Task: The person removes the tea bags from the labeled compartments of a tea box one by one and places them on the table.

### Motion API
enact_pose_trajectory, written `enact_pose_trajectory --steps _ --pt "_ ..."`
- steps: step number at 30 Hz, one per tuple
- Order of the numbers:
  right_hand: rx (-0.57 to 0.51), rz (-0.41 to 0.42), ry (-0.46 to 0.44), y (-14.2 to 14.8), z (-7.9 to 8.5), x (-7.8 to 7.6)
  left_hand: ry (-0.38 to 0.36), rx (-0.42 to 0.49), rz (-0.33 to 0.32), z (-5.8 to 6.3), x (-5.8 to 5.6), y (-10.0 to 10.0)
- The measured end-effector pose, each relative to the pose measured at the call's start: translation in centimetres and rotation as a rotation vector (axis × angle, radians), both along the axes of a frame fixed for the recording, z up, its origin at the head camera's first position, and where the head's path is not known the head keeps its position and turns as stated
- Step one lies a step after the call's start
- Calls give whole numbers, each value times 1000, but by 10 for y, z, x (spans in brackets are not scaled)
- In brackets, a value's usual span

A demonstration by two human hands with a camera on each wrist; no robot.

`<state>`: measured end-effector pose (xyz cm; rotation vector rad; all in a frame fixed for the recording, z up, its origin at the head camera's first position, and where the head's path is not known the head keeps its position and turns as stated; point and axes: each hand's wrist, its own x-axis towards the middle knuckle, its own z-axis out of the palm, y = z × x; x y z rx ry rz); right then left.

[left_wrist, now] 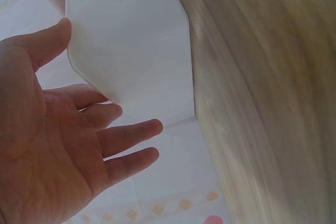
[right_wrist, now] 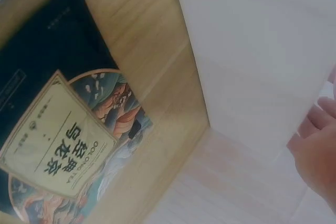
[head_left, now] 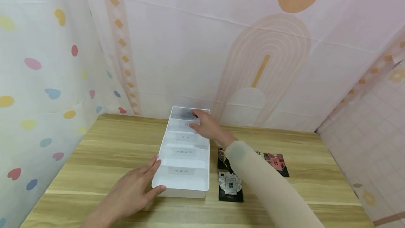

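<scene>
A long white divided box [head_left: 183,182] with several labelled compartments stands on the table. My left hand [head_left: 133,187] is at its near left corner, thumb by the front rim and fingers along the left side. In the left wrist view the fingers of the left hand [left_wrist: 68,129] are spread around the white wall [left_wrist: 131,40]. My right hand [head_left: 205,124] reaches over the two farthest compartments, thumb and fingers apart, with the fingertips partly hidden. In the right wrist view the box wall [right_wrist: 252,66] covers much of that hand [right_wrist: 317,150].
Right of the box lie a white-and-black tea packet [head_left: 230,187], a red-and-black packet [head_left: 276,164] and others partly under the right sleeve [head_left: 269,182]. An oolong tea packet [right_wrist: 58,145] shows in the right wrist view. A patterned curtain [head_left: 177,45] hangs behind the wooden table [head_left: 126,140].
</scene>
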<state>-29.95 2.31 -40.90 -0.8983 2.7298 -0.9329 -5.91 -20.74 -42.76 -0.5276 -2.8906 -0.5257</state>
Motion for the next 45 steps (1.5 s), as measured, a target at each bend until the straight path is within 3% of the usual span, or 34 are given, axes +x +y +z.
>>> enact_pose_trajectory --steps 15,24,34,45 --pt "80 112 128 -8 -5 -5 8 9 -4 1 3 -4" --pt "35 56 75 -6 -6 -3 12 12 -9 1 3 -3" --pt "-67 -27 144 -2 -2 0 10 3 -7 -1 3 -3" --pt "-31 -71 190 8 5 1 -7 7 -5 0 2 -3"
